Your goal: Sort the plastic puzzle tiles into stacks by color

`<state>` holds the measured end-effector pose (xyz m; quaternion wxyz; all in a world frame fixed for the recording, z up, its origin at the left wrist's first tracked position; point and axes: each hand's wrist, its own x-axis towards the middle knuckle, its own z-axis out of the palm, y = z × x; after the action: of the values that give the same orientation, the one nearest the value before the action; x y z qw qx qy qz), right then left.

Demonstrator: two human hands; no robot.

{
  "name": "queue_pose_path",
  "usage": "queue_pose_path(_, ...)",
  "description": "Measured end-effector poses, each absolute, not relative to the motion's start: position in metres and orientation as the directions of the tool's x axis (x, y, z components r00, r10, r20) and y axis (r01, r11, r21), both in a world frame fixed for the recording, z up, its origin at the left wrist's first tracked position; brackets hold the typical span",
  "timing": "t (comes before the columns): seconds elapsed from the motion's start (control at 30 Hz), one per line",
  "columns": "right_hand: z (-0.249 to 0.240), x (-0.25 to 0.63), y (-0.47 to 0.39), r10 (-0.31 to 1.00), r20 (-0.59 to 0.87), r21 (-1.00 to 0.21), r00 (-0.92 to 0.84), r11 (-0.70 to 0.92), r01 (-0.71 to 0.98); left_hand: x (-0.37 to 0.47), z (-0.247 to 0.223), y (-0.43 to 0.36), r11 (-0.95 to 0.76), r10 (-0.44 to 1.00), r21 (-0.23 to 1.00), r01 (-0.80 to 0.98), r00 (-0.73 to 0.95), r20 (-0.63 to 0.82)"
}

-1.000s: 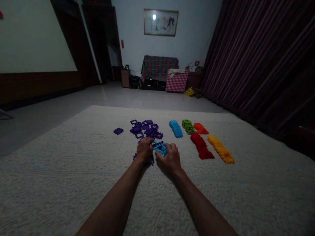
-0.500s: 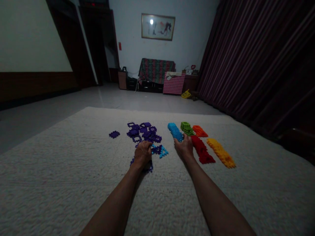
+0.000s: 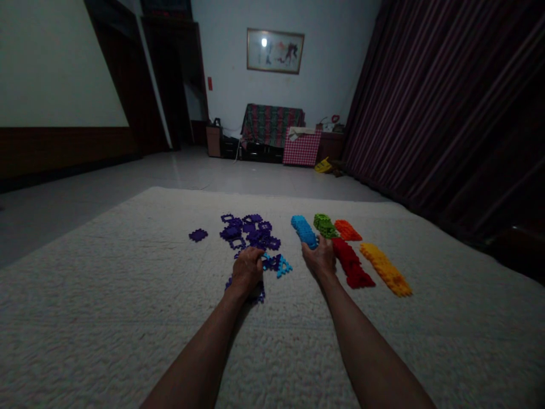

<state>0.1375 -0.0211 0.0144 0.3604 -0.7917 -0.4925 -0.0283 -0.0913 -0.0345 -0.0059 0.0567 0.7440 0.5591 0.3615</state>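
Note:
My left hand (image 3: 248,271) rests low among the purple pieces, its fingers curled closed. Light blue bits show right beside its fingertips, but its grip is hidden from view. Toothed purple interlocking tiles (image 3: 255,236) lie in a loose heap just beyond it, and more purple shows under the wrist. To its right sits a light blue triangular piece (image 3: 284,266) against a purple one. My right hand (image 3: 320,258) has its thumb and fingers around the near end of a row of blue interlocking tiles (image 3: 303,229) lying on the quilted mat.
Right of the blue row lie green pieces (image 3: 325,225), orange pieces (image 3: 348,230), a red row (image 3: 351,264) and a yellow row (image 3: 386,270). One purple tile (image 3: 198,234) lies apart on the left. All rest on a pale quilted mat (image 3: 128,318); a dark curtain (image 3: 404,102) hangs at right.
The view has shifted slightly, so everything appears a little lower. Both hands stay in nearly the same places, with the right hand still at the blue row.

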Motion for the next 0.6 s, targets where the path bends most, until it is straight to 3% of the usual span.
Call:
queue_pose_path(0.37, 0.016, 0.134, -0.022, 0.76, 0.381, -0.547, 0.527, -0.274, 0.791, -0.091, -0.006, -0.035, -0.362, 0.876, 0.5, 0.787, 0.104, 0.471)
queue_pose_path(0.6, 0.019, 0.133, -0.023, 0.734, 0.389, -0.595, 0.556, -0.26, 0.76, -0.099, 0.005, -0.031, -0.347, 0.878, 0.581, 0.736, 0.037, 0.478)
